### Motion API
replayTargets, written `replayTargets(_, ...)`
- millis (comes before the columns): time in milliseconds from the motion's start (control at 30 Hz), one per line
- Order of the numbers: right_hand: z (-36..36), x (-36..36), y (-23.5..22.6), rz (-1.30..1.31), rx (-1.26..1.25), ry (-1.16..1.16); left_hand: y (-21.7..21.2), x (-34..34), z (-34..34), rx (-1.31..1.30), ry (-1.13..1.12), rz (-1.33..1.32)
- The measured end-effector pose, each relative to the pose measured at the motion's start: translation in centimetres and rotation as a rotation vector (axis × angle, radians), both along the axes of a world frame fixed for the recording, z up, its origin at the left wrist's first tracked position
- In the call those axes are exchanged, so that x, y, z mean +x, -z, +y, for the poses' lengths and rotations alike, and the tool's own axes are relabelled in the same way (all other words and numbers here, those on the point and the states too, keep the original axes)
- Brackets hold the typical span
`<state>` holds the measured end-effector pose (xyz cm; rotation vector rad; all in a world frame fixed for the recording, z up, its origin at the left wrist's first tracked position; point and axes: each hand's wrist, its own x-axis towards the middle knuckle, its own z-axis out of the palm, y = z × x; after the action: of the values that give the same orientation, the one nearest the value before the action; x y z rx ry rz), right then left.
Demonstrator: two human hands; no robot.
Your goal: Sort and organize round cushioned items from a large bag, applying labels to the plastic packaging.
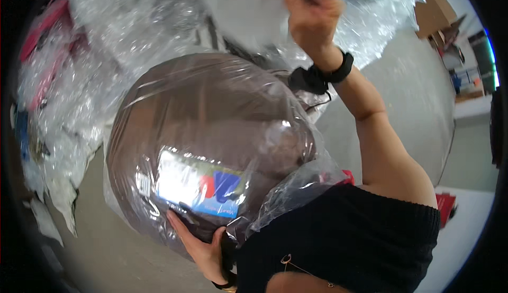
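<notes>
A large, rounded brown padded bundle [211,113], perhaps a cushion, fills the middle of the view, wrapped in a clear plastic bag. Under the plastic sits a printed insert card [198,184] in white, blue and red. At the bundle's near edge my left hand [203,248] rests with its fingers stretched along the plastic and the thumb apart. Up at the top, my right hand [315,15] pinches a plain white sheet [246,10]; whether it is paper or plastic I cannot tell. A black band [338,71] circles my right wrist, with a dark bunched item beside it.
Crumpled clear plastic wrapping [132,20] is heaped at the far side and along the left, with pink items [47,28] beneath it. A cardboard box [434,7] stands at the far right on the grey floor [407,87]. A red object [445,208] lies right.
</notes>
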<state>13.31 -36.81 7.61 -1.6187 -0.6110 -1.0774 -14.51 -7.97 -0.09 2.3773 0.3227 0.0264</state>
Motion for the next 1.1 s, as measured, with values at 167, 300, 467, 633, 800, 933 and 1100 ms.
replayTargets(167, -5.7, -1.6, 5.2, 0.295, -0.728, -0.028, 0.1, 0.2, -0.7, 0.059, 0.001, 0.054)
replayTargets(300, -5.6, -3.1, 17.9, 0.686, -0.606, -0.088, -0.2, 0.4, -0.8, 0.163, 0.032, 0.117)
replayTargets(467, -12.2, -5.6, 26.2, 1.078, -0.886, 0.026, 0.2, 0.4, -0.7, 0.176, 0.108, 0.069)
replayTargets(633, -13.0, -3.1, 29.3, 1.385, -1.147, 0.098, -0.1, 0.7, -0.8, 0.204, 0.128, 0.063)
replayTargets(800, -16.4, -2.1, 33.3, 1.482, -1.056, 0.268, -0.2, 0.5, -1.2, 0.204, 0.147, 0.054)
replayTargets(933, -16.0, -3.0, 28.9, 1.389, -1.255, 0.03, 0.5, -1.2, 1.9, 0.028, 0.057, -0.044)
replayTargets(1100, -15.0, -6.7, 21.2, 1.338, -0.863, 0.22, 0.0, -4.1, 7.9, -0.025, -0.4, -0.138)
